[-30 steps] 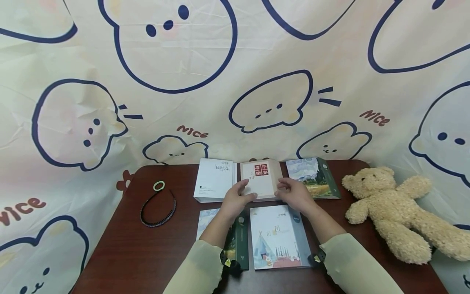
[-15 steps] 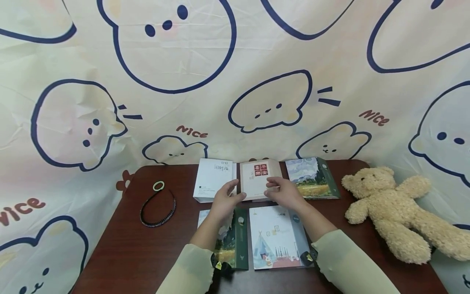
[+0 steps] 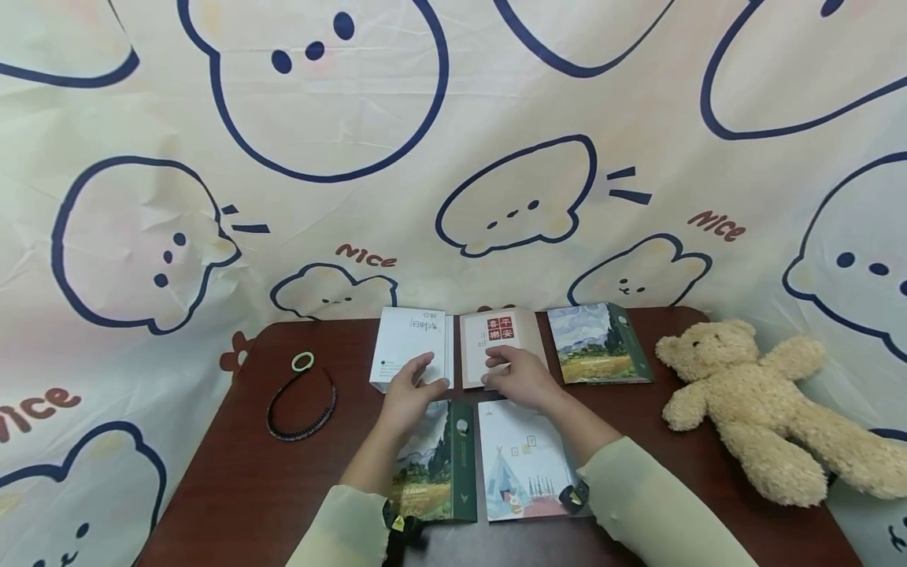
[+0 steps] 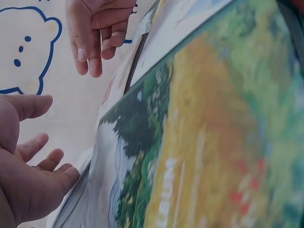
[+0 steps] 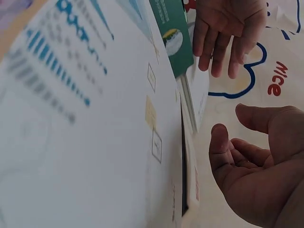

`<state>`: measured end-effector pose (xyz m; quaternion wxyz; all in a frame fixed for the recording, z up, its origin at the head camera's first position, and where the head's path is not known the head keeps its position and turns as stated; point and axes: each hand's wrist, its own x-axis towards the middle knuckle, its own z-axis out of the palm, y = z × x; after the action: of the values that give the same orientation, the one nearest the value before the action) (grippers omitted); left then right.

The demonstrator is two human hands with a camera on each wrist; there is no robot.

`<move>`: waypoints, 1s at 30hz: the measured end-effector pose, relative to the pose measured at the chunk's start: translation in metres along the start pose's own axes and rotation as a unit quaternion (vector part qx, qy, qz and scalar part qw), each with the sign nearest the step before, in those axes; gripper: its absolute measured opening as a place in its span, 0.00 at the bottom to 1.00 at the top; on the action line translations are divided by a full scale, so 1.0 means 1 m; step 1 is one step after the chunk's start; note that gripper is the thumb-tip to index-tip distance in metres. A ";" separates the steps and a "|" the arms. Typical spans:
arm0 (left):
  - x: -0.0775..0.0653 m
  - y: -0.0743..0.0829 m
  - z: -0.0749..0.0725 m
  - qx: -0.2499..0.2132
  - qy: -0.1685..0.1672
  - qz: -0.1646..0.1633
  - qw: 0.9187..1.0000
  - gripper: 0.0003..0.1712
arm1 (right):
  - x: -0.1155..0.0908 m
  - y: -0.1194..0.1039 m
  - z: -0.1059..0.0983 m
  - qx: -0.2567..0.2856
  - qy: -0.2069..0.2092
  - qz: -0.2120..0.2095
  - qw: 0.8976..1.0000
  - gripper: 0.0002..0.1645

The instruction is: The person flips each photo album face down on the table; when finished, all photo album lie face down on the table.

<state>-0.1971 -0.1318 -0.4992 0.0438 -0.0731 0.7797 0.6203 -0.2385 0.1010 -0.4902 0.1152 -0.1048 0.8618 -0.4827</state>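
Observation:
My left hand (image 3: 409, 394) hovers with spread, relaxed fingers over the lower edge of the white book (image 3: 411, 339) at the back left. Thumb and fingers of my right hand (image 3: 523, 376) are apart and hold nothing, above the cream book (image 3: 501, 324) with red characters. In the left wrist view, both palms face each other with air between them. Beneath my left forearm lies a green-spined album (image 3: 435, 480) with a painted landscape, lettered "ALBUM". The white book with a tent drawing (image 3: 506, 465) is beside it, partly covered by my right forearm.
Another landscape-covered album (image 3: 588, 346) lies at the back right. A beige teddy bear (image 3: 744, 402) sprawls on the table's right side. At the left are a dark braided hairband (image 3: 301, 435) and a light green ring (image 3: 302, 362). A patterned cloth (image 3: 510, 102) hangs behind the table.
Both hands have moved left, away from the cream book's two sides, the left now at the white book. More of the front left album shows. The books stay in place.

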 end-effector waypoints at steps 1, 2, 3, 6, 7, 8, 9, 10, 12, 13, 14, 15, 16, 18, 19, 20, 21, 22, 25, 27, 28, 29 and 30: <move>-0.001 -0.001 -0.002 0.000 0.001 0.000 1.000 0.39 | 0.000 -0.002 0.002 0.000 -0.002 0.000 1.000 0.32; -0.001 -0.002 -0.005 0.000 0.003 0.002 1.000 0.39 | 0.001 -0.004 0.005 -0.003 -0.004 -0.001 1.000 0.32; -0.001 -0.003 -0.007 0.001 0.005 0.003 1.000 0.39 | 0.002 -0.005 0.008 -0.006 -0.006 -0.003 1.000 0.32; -0.001 -0.005 -0.013 0.005 0.017 0.001 1.000 0.38 | 0.004 -0.010 0.015 -0.012 -0.017 -0.010 1.000 0.31; -0.001 -0.006 -0.015 0.006 0.020 0.000 1.000 0.37 | 0.005 -0.011 0.017 -0.013 -0.019 -0.012 1.000 0.31; -0.001 -0.006 -0.017 0.007 0.023 0.002 1.000 0.37 | 0.006 -0.012 0.019 -0.014 -0.021 -0.015 1.000 0.31; -0.001 -0.007 -0.018 0.008 0.025 0.002 1.000 0.37 | 0.006 -0.014 0.021 -0.013 -0.022 -0.017 1.000 0.31; -0.001 -0.007 -0.020 0.011 0.027 0.001 1.000 0.37 | 0.008 -0.015 0.023 -0.013 -0.023 -0.020 0.999 0.32; -0.002 -0.007 -0.023 0.016 0.033 0.000 0.999 0.38 | 0.010 -0.017 0.027 -0.013 -0.025 -0.021 0.999 0.32; -0.002 -0.006 -0.025 0.016 0.036 -0.001 0.999 0.38 | 0.011 -0.017 0.028 -0.014 -0.027 -0.023 0.999 0.32; -0.002 -0.006 -0.027 0.017 0.039 -0.001 0.999 0.38 | 0.012 -0.018 0.030 -0.017 -0.028 -0.025 0.999 0.32; -0.003 -0.006 -0.029 0.020 0.043 -0.004 0.999 0.38 | 0.013 -0.019 0.032 -0.019 -0.030 -0.026 0.999 0.32; -0.003 -0.005 -0.031 0.022 0.046 -0.004 0.999 0.38 | 0.014 -0.019 0.033 -0.020 -0.032 -0.028 0.999 0.31; -0.004 -0.005 -0.035 0.026 0.053 -0.001 0.998 0.38 | 0.016 -0.021 0.037 -0.021 -0.035 -0.030 0.999 0.31; -0.004 -0.005 -0.037 0.027 0.056 -0.003 0.998 0.38 | 0.017 -0.021 0.039 -0.023 -0.037 -0.031 0.999 0.31; -0.004 -0.005 -0.039 0.029 0.059 -0.003 0.998 0.38 | 0.018 -0.022 0.040 -0.023 -0.038 -0.032 0.999 0.31; -0.004 -0.006 -0.041 0.032 0.063 -0.003 0.998 0.38 | 0.018 -0.022 0.042 -0.023 -0.040 -0.033 0.998 0.31; -0.003 -0.006 -0.043 0.034 0.065 -0.001 0.997 0.38 | 0.019 -0.022 0.044 -0.023 -0.042 -0.033 0.998 0.31; -0.003 -0.008 -0.048 0.045 0.075 -0.001 0.996 0.38 | 0.021 -0.024 0.050 -0.025 -0.045 -0.032 0.998 0.31; -0.003 -0.009 -0.051 0.054 0.081 -0.004 0.995 0.37 | 0.022 -0.025 0.054 -0.031 -0.046 -0.033 0.998 0.31; -0.003 -0.010 -0.053 0.057 0.085 -0.005 0.995 0.37 | 0.023 -0.025 0.057 -0.038 -0.047 -0.034 0.998 0.31; -0.003 -0.010 -0.054 0.060 0.089 -0.007 0.994 0.37 | 0.023 -0.026 0.059 -0.045 -0.047 -0.038 0.997 0.31; -0.003 -0.009 -0.056 0.061 0.092 -0.008 0.994 0.37 | 0.024 -0.026 0.062 -0.049 -0.048 -0.041 0.997 0.30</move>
<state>-0.1909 -0.1881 -0.4950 -0.0192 -0.1331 0.8163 0.5618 -0.2409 0.0308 -0.5013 0.1315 -0.1684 0.8731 -0.4382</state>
